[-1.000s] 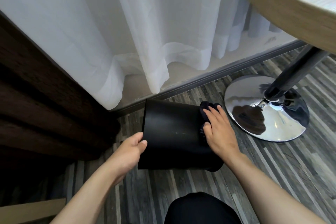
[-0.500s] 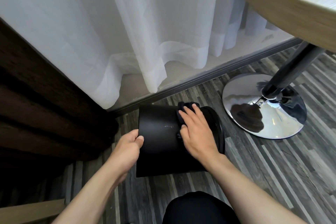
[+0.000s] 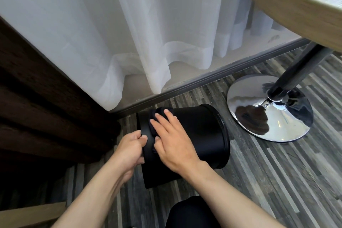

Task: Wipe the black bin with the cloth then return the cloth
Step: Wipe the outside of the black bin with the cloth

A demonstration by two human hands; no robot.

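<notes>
The black bin (image 3: 199,135) lies on its side on the striped floor, its rimmed end pointing right. My right hand (image 3: 174,140) lies flat on the bin's upper side near its left end, pressing a dark cloth (image 3: 154,114) against it; only the cloth's edges show past my fingers. My left hand (image 3: 131,150) grips the bin's left end, thumb over the edge.
A white sheer curtain (image 3: 148,33) hangs just behind the bin above a grey floor rail. A chrome table base (image 3: 259,116) with a dark pole stands right of the bin, under a round wooden tabletop (image 3: 299,0). Dark wooden furniture (image 3: 37,107) is at left. My knee (image 3: 192,213) is below.
My right hand has slid the cloth leftward along the bin's side, from the right end to the left end. The left hand has stayed on the bin's left end.
</notes>
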